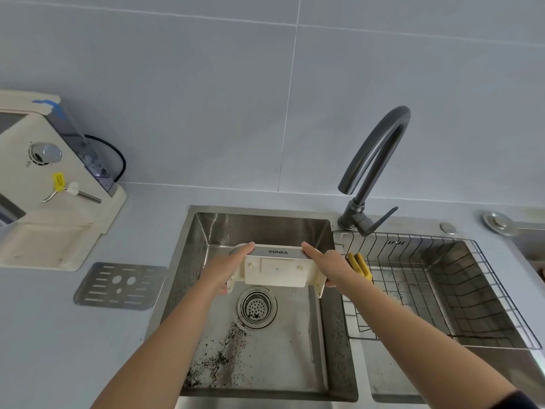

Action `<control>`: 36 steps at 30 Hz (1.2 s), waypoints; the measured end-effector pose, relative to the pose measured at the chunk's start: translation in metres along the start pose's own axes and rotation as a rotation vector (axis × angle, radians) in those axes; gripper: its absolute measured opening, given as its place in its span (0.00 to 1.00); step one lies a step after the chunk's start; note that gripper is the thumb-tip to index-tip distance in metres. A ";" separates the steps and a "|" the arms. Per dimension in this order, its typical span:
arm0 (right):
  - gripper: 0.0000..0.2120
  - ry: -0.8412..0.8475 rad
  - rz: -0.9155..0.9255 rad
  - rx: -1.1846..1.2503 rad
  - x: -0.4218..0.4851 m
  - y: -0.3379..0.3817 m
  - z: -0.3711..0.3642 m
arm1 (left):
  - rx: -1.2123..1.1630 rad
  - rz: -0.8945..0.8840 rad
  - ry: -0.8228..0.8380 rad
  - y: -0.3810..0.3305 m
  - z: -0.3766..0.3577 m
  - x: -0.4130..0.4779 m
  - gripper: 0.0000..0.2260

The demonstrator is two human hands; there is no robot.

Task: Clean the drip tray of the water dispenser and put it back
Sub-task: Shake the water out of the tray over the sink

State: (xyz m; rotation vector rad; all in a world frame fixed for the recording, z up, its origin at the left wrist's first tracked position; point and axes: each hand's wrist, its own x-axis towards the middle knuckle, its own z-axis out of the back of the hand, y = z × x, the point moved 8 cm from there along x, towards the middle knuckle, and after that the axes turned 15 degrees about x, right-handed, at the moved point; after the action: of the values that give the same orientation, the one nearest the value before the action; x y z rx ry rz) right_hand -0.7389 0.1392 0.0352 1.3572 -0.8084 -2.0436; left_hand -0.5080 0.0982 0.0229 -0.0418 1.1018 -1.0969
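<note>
Emptying step: left hand (223,271) and right hand (328,266) grip ends of upturned cream plastic drip tray (277,271) over stainless steel sink (265,227); rinse probably next.

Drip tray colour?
The drip tray is cream, with a grey front strip marked KONKA; head view.
</note>
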 end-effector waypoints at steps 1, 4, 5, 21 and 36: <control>0.32 0.000 0.004 -0.014 -0.001 -0.001 0.000 | 0.010 0.001 0.001 0.000 0.000 -0.001 0.35; 0.29 0.010 0.016 -0.061 -0.003 -0.003 -0.002 | 0.053 0.003 0.008 0.000 -0.001 -0.005 0.36; 0.29 0.012 0.015 -0.070 -0.004 -0.003 -0.002 | 0.058 0.002 0.010 -0.001 -0.001 -0.007 0.36; 0.37 0.037 0.158 0.002 -0.020 0.039 0.006 | 0.085 -0.113 -0.021 -0.034 0.034 -0.030 0.37; 0.33 0.124 0.063 -0.133 -0.017 -0.022 -0.027 | 0.100 0.016 0.222 0.017 -0.020 -0.044 0.25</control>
State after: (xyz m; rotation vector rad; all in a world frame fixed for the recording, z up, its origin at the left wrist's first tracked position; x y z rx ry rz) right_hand -0.7104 0.1616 0.0209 1.3517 -0.6420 -1.9091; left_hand -0.5114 0.1478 0.0347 0.1713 1.2406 -1.1609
